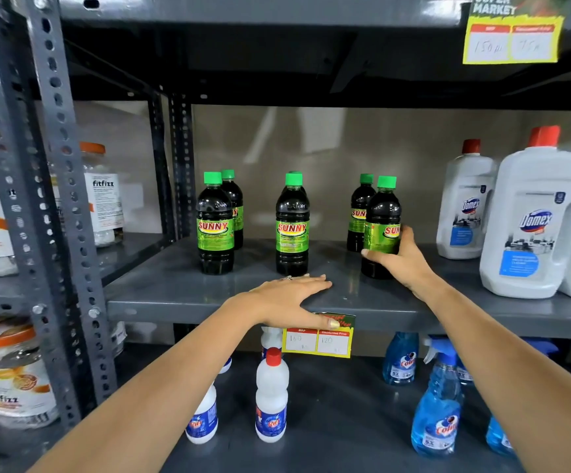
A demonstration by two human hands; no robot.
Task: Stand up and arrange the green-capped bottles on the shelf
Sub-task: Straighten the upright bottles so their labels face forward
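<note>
Bright light from above shines on the grey shelf (pixel 181 285), the space under the top shelf is dark, and the edges look bent and a bit blurry.

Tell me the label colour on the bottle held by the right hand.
Bright green with red lettering, on the bottle under the right hand; head view.

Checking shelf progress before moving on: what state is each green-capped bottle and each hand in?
Front left bottle: upright, capped.
Back left bottle: upright, capped.
Front middle bottle: upright, capped; one behind it mostly hidden.
Back right bottle: upright, capped.
Front right bottle: upright, gripped.
Right hand: closed on front right bottle.
Left hand: flat on shelf edge, empty.
</note>
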